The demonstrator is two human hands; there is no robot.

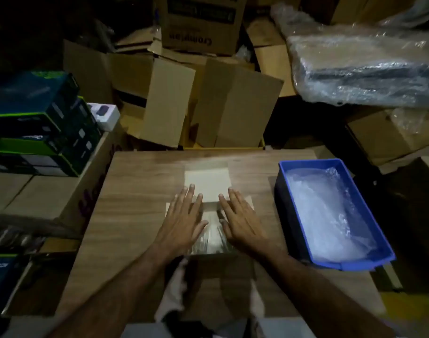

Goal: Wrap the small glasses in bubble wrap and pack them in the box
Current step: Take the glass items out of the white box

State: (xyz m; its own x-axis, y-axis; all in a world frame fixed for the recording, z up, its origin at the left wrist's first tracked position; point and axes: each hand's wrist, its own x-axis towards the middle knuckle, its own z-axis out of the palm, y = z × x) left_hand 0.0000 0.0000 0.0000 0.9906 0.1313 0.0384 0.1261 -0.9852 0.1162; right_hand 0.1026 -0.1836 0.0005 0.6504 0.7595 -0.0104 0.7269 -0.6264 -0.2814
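A small cardboard box (208,184) stands open in the middle of the wooden table (135,191), its far flap lying flat and pale. Inside it, between my hands, I see shiny bubble-wrapped bundles (212,236). My left hand (183,222) lies flat on the box's left flap, fingers spread. On the right flap my right hand (239,222) rests the same way. Neither hand holds anything. No bare glasses are visible.
A blue plastic bin (289,191) with bubble wrap stands at the table's right. Stacked product boxes (37,123) sit at the left. Empty cardboard cartons (208,98) pile up behind the table. A large plastic-wrapped bundle (367,69) lies at the upper right.
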